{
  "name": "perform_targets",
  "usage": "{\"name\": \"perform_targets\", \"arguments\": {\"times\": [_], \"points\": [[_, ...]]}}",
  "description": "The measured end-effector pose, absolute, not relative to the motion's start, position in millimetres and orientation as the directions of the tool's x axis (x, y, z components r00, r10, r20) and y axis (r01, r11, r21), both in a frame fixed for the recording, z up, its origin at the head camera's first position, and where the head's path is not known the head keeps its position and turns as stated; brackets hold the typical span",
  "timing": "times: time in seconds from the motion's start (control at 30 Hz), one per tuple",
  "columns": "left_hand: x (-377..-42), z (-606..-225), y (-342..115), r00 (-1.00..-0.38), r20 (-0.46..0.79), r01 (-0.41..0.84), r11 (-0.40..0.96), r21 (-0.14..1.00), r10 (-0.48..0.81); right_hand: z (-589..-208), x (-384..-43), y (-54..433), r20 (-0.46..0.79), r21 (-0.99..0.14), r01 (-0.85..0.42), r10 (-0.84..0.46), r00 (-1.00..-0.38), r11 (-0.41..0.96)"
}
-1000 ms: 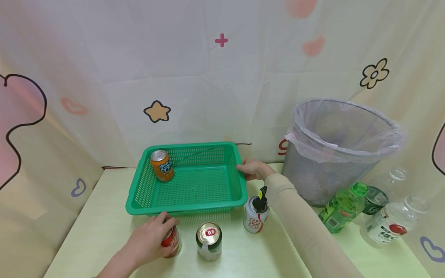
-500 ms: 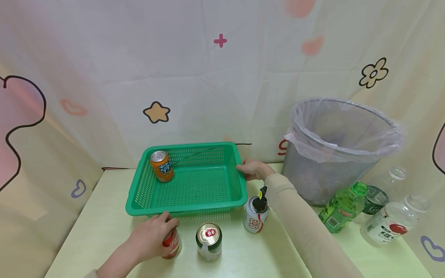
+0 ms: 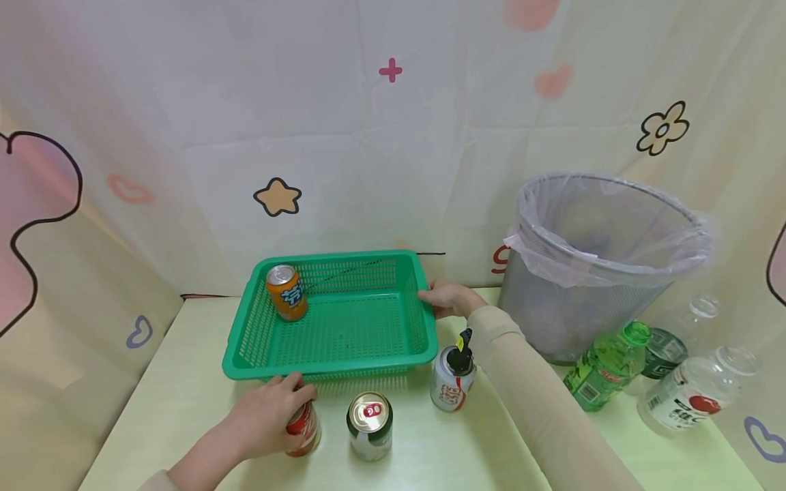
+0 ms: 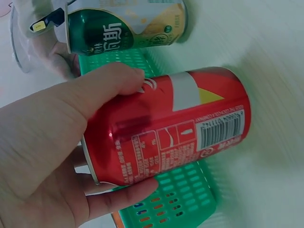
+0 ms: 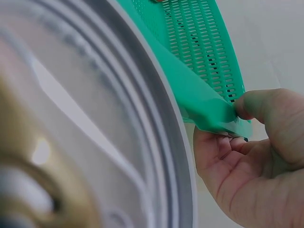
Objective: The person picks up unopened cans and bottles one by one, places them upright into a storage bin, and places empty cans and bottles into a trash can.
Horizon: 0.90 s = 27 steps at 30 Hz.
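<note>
My left hand (image 3: 270,416) grips a red soda can (image 3: 303,431) from above, in front of the green basket (image 3: 344,369). In the left wrist view, thumb and fingers lie round the top end of that red can (image 4: 166,126). At the basket's right side, my right hand (image 3: 451,299) pinches the rim, thumb over it and fingers beneath, as the right wrist view of the hand (image 5: 256,156) shows. An orange can (image 3: 286,294) stands inside the basket at its left end. To the right of the red can stands a green and white can (image 3: 370,428) with a gold top.
A white can (image 3: 451,385) with a black piece on top stands by my right forearm. Behind it on the right is a mesh bin (image 3: 540,314) with a plastic liner. A green bottle (image 3: 608,368) and clear bottles (image 3: 694,395) crowd the right edge.
</note>
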State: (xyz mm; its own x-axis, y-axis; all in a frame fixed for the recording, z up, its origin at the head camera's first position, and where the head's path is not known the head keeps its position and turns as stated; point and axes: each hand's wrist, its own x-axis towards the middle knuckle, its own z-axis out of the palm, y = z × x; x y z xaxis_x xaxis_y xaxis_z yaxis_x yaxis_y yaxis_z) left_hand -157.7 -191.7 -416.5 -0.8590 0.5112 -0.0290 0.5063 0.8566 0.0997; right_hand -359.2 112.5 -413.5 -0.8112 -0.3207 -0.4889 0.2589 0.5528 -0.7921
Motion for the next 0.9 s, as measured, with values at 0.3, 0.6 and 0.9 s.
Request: {"name": "perform_targets", "arguments": {"times": [0.3, 0.6, 0.9], "points": [[-159.9, -417.1, -192.7, -0.839, -0.017, 0.542, 0.837, 0.077, 0.544, -413.0, -360.0, 114.1, -0.489, -0.792, 0.260, -0.317, -0.813, 0.553], [-161.4, -412.7, -192.4, -0.809, -0.076, 0.576, 0.811, 0.097, 0.583, -413.6, -360.3, 114.3, -0.487, -0.791, 0.259, -0.314, -0.815, 0.554], [-163.0, -410.4, -194.7, -0.781, -0.097, 0.611, 0.787, 0.085, 0.616, -410.4, -357.1, 112.0, -0.484, -0.793, 0.264, -0.304, -0.820, 0.549]]}}
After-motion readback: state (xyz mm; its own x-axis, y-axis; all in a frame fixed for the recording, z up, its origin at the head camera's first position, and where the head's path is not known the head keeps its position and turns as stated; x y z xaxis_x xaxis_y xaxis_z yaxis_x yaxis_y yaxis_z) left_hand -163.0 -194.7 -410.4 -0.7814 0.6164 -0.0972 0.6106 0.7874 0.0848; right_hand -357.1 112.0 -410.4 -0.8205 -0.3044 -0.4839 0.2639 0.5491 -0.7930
